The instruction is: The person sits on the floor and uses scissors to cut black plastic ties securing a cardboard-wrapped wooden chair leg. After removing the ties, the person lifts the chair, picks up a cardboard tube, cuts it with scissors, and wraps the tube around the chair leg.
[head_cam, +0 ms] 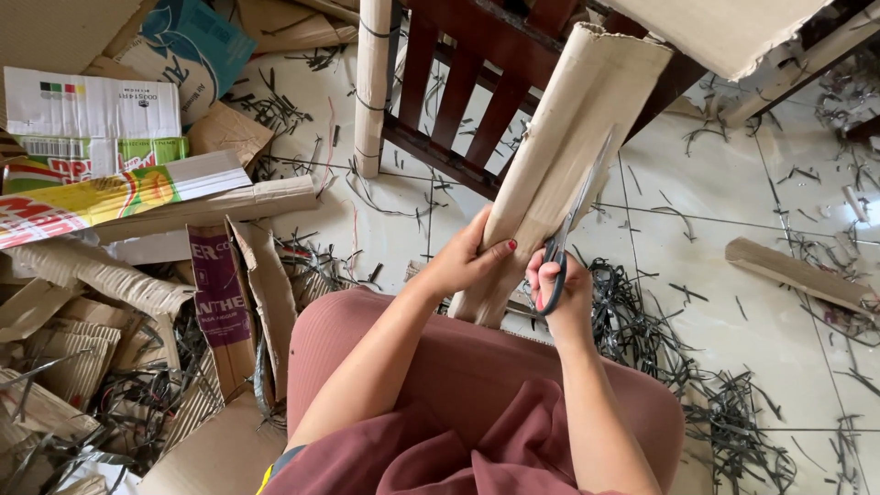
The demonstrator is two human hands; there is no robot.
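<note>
Brown corrugated cardboard piece point(559, 156), folded lengthwise, stands tilted up and away from the lap — an angle that presents its right edge to the blades. Left hand point(467, 261) is closed around the lower end, thumb on top, steadying it. Right hand point(559, 289) has fingers through the dark handles of the scissors point(573, 215), blades narrowly parted along that edge. Both forearms extend forward over the knees. Thin cut strips point(660, 339) litter the tiled floor point(678, 183); cardboard scraps point(137, 211) are heaped at left.
</note>
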